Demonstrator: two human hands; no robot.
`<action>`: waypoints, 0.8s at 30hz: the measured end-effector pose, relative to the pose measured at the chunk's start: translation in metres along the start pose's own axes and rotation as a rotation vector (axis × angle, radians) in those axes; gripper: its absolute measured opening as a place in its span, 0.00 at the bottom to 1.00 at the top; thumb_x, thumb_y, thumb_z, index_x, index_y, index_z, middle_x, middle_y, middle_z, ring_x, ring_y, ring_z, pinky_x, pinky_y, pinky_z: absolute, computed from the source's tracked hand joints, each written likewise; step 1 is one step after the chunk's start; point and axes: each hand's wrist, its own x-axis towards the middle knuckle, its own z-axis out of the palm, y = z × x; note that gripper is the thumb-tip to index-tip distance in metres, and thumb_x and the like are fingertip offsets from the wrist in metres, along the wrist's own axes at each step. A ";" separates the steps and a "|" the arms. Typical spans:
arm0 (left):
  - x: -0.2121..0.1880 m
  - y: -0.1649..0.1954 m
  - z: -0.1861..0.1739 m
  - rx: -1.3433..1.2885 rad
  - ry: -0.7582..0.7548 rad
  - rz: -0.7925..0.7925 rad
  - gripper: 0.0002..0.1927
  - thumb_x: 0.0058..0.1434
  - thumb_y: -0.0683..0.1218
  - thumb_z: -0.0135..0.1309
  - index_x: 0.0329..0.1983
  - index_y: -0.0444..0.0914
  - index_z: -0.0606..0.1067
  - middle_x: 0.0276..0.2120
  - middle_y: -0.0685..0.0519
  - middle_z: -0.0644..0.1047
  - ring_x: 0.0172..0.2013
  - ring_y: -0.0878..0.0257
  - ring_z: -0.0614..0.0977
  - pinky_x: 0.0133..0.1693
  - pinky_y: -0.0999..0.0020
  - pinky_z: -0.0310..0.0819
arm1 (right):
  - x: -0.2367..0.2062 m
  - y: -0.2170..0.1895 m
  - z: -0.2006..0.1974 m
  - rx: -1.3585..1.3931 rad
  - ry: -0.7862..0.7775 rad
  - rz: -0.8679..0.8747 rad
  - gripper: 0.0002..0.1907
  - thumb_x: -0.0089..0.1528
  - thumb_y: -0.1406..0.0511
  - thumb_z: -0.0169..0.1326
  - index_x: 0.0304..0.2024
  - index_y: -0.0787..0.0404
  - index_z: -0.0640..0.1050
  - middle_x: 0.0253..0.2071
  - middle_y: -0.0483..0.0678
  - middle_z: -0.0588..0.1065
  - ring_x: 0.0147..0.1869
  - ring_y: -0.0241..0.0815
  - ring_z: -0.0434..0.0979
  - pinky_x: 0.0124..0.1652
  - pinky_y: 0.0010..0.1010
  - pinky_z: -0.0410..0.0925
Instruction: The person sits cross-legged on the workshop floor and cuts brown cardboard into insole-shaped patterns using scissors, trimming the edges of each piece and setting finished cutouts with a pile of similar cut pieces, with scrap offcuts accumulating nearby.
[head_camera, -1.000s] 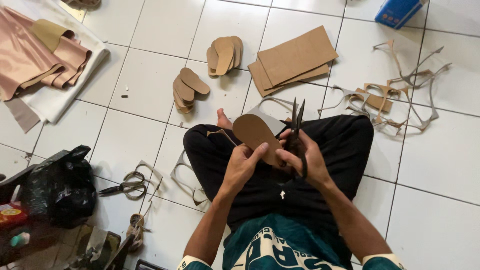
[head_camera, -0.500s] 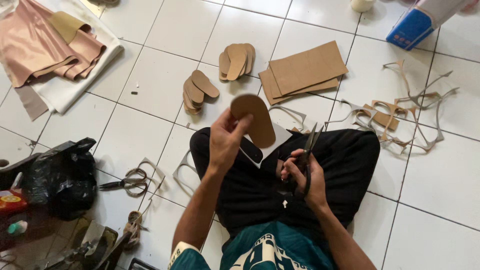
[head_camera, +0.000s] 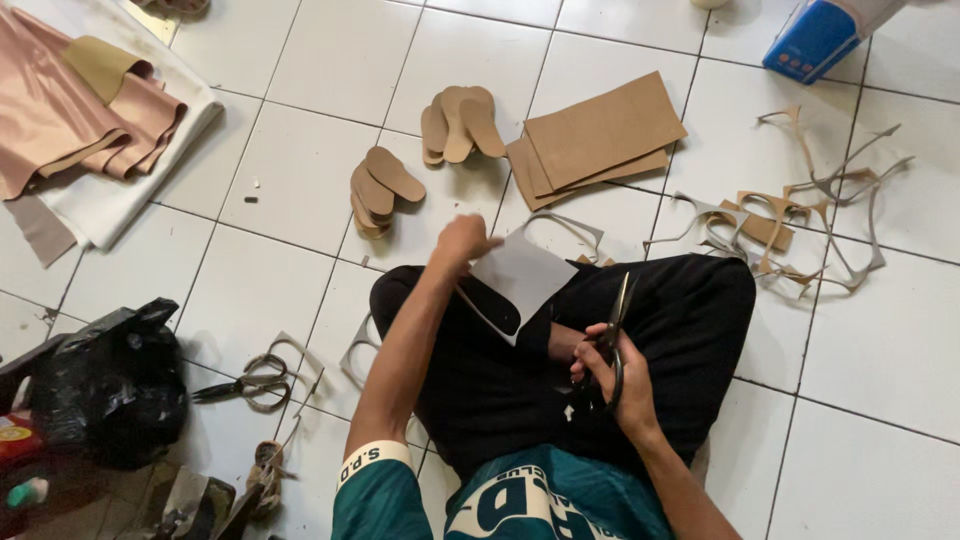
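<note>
On white floor tiles, seated cross-legged, black trousers, green shirt. Head view only.

Left hand (head_camera: 463, 241): reached forward over the lap, fingers closed on the edge of a pale grey sheet (head_camera: 522, 272); sheet held up and tilted, dark offcut hanging under it just above the knee. Blurred by motion, so exact pinch unclear. Held clear of the lap, probably to keep the sheet free for turning.

Right hand (head_camera: 612, 380): resting on the right thigh, fingers wrapped through the handles of black scissors (head_camera: 614, 330); blades pointing up and away, appear nearly closed, well apart from the sheet. Parked low, likely to keep the points off the other hand.

Ahead on the floor: two small stacks of brown sole-shaped cutouts (head_camera: 378, 186), (head_camera: 460, 122), beside a pile of brown board rectangles (head_camera: 597, 138); sorted by shape, within arm's reach. Right of the knee: tangle of cut scrap strips (head_camera: 800, 220), pushed aside. Blue carton (head_camera: 815, 38) at top right.

Left side: second pair of scissors (head_camera: 245, 380) lying flat, untouched; black plastic bag (head_camera: 105, 385); folded pink and tan material on white cloth (head_camera: 80, 120).
</note>
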 end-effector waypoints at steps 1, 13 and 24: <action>-0.003 0.006 0.008 0.095 -0.073 -0.027 0.29 0.59 0.61 0.64 0.48 0.33 0.77 0.47 0.41 0.80 0.47 0.46 0.83 0.46 0.50 0.78 | 0.000 0.001 -0.001 -0.001 -0.001 0.003 0.17 0.64 0.65 0.58 0.52 0.66 0.73 0.35 0.48 0.77 0.34 0.36 0.80 0.35 0.29 0.75; -0.087 0.019 0.080 -0.372 0.704 0.942 0.12 0.56 0.34 0.64 0.41 0.37 0.78 0.44 0.48 0.78 0.53 0.53 0.82 0.51 0.64 0.81 | 0.033 -0.017 0.001 0.119 0.074 -0.203 0.20 0.66 0.60 0.58 0.55 0.66 0.74 0.39 0.45 0.75 0.40 0.33 0.75 0.40 0.25 0.71; -0.103 0.013 0.119 -1.546 0.212 0.471 0.25 0.65 0.46 0.58 0.62 0.33 0.68 0.55 0.46 0.77 0.57 0.57 0.77 0.58 0.66 0.72 | 0.037 -0.041 0.017 0.171 0.130 -0.308 0.17 0.63 0.63 0.60 0.51 0.65 0.75 0.41 0.46 0.76 0.40 0.38 0.77 0.39 0.26 0.70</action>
